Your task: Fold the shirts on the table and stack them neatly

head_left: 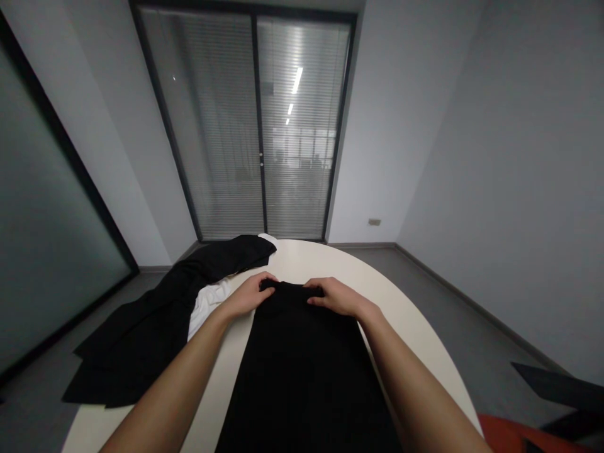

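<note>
Item: black garment [302,371], laid flat and lengthwise on the white table [419,327], running from the near edge to about mid-table.

Step in hand, as judged: the far edge of the cloth is being taken up or squared, both hands at its corners.

Left hand [248,294]: fingers [267,279] curled shut over the far-left corner, gripping the cloth.

Right hand [334,296]: fingers [315,291] bent close on the far-right corner, likewise gripping; thumb hidden.

Next move calls for: an even hold at both corners, so the edge stays straight.

Adjacent: heap of black clothing [151,327] on the table's left side, a white garment [207,303] partly under it, just beside the left wrist.
</note>
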{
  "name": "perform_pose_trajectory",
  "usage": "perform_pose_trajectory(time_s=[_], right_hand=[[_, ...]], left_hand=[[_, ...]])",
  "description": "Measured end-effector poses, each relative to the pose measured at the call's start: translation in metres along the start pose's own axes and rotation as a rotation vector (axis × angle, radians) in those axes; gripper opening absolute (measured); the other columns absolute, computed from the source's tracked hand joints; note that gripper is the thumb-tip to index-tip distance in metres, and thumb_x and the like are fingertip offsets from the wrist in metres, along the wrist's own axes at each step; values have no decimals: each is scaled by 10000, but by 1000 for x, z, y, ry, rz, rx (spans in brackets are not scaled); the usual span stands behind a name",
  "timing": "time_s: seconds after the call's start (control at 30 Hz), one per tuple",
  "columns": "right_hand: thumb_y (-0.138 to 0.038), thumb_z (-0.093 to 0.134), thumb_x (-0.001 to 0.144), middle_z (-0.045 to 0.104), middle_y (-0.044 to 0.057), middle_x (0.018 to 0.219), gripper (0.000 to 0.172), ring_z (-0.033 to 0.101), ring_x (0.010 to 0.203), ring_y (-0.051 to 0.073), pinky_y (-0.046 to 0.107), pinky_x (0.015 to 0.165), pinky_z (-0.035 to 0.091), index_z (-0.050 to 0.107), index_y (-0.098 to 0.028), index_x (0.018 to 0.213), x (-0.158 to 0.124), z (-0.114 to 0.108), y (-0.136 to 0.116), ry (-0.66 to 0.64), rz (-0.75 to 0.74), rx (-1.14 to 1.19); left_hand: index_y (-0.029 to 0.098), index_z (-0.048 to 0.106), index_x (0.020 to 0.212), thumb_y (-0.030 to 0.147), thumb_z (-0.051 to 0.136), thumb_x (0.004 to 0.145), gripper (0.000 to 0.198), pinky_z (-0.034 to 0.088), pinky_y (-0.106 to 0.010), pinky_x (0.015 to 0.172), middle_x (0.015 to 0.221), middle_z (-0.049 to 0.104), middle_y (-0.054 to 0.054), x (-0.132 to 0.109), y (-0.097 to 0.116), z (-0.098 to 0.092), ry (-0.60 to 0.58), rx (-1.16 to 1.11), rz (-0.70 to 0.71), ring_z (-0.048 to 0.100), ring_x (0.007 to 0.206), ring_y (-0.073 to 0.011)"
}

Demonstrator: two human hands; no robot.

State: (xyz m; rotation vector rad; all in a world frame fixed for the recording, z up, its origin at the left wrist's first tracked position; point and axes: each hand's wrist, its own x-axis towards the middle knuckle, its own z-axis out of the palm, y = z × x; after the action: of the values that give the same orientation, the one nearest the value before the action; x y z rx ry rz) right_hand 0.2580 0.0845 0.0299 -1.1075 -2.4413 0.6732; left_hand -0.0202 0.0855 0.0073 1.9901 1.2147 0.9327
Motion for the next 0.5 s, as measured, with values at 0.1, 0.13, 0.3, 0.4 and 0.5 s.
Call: perform_pose_trajectory(time_s=[0.1,0.13,0.3,0.4,0.5], right_hand=[[-218,686,841,741,50,1108,291,674,1031,239,326,902,480,713,-252,1129,3,5,2,66,25,-83],[-205,681,845,745,56,1093,278,677,1025,241,324,894,481,717,-248,1117,5,7,3,79,38,-117],[-181,685,842,751,72,1070,241,681,1020,256,323,880,478,733,-237,1072,24,0,7,75,48,-236],[-198,677,855,736,76,1129,269,662,1080,258,335,924,465,716,-242,1118,40,-5,13,107,32,-266],[-253,677,862,703,100,1215,397,647,1116,274,380,950,455,645,-253,1258,48,0,23,97,101,-330]], left_hand=[[170,610,1062,318,609,788,312,506,-310,726,914,697,-47,0,-15,3,2,-90,-98,658,822,-209],[165,590,1084,326,606,793,333,503,-300,684,883,697,-44,0,-21,4,-5,-132,-132,660,775,-201],[159,612,1022,348,623,805,288,509,-300,689,868,700,-63,7,-49,11,173,-102,-167,677,770,-203],[179,596,1103,349,592,856,300,505,-304,747,956,696,-74,10,-60,16,283,-63,-151,678,847,-204],[202,510,1278,310,593,871,430,505,-288,706,978,689,-61,8,-70,23,299,-45,-181,676,767,-175]])
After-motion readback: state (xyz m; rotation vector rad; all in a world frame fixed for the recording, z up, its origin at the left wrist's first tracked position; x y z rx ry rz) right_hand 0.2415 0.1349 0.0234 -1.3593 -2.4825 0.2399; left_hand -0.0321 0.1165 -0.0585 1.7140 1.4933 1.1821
